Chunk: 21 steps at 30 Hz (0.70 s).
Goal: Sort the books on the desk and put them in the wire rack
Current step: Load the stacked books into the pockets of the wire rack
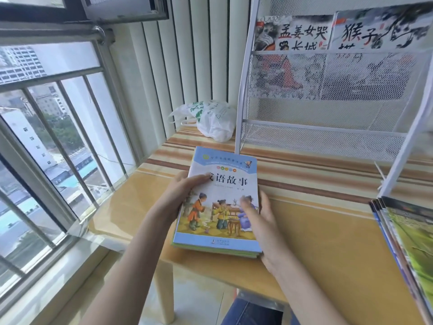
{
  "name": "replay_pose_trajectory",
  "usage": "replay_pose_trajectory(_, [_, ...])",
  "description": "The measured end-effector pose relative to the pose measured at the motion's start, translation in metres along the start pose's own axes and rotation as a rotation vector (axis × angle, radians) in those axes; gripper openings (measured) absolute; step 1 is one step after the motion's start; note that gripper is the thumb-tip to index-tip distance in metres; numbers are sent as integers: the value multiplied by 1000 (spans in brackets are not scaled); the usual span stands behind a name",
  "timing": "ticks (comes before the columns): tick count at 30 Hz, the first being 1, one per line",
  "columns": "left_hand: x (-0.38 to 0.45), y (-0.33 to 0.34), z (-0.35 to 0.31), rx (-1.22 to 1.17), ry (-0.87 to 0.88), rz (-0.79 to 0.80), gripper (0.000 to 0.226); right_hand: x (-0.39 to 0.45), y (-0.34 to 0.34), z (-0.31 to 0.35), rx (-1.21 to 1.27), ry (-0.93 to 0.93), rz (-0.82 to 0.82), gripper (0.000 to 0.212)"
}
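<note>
A stack of thin books (219,228) lies on the desk (328,242), topped by a blue-bordered cover showing children at a table. My left hand (181,195) grips the stack's left edge, thumb on the cover. My right hand (260,221) holds the right edge, thumb lying over the picture. The white wire rack (328,130) stands at the back right. Two ink-painted picture books (302,36) lean in its upper tier. Its lower tier holds nothing I can see. A second pile of books (407,245) lies at the desk's right edge.
A white plastic bag (213,120) sits on the desk's far left corner beside the rack. A barred window (58,141) runs along the left. The desk's near edge drops to a tiled floor (199,299), and a blue-clad knee (253,313) shows below.
</note>
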<state>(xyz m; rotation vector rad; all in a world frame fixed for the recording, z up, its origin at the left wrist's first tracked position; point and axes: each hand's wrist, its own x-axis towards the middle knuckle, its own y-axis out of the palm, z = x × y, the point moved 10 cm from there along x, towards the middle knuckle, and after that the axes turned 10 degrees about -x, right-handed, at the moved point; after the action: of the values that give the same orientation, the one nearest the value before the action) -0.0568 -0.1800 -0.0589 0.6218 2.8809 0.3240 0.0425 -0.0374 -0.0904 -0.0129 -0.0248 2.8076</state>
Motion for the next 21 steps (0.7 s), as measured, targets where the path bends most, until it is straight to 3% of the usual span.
replay_pose_trajectory(3, [-14, 10, -23, -87, 199, 16, 44, 8, -19, 10, -13, 50, -28, 69])
replay_pose_trajectory(7, [-35, 46, -70, -71, 438, 85, 47, 8, -40, 61, 5, -121, -46, 27])
replay_pose_trajectory(9, [-40, 72, -88, -29, 514, 194, 49, 6, -58, 87, -3, -247, -64, 28])
replay_pose_trajectory(12, [-39, 101, -88, 16, 539, 316, 51, 2, -84, 101, -86, -343, -77, 47])
replay_pose_trajectory(17, [-32, 129, -40, 17, 415, 409, 58, -3, -125, 89, -134, -339, -168, 78])
replay_pose_trajectory(19, [-26, 131, -39, 3, 412, 340, 63, -1, -136, 93, -85, -328, -220, 77])
replay_pose_trajectory(21, [-17, 128, -53, -36, 416, 193, 71, 2, -138, 109, -89, -305, -260, 58])
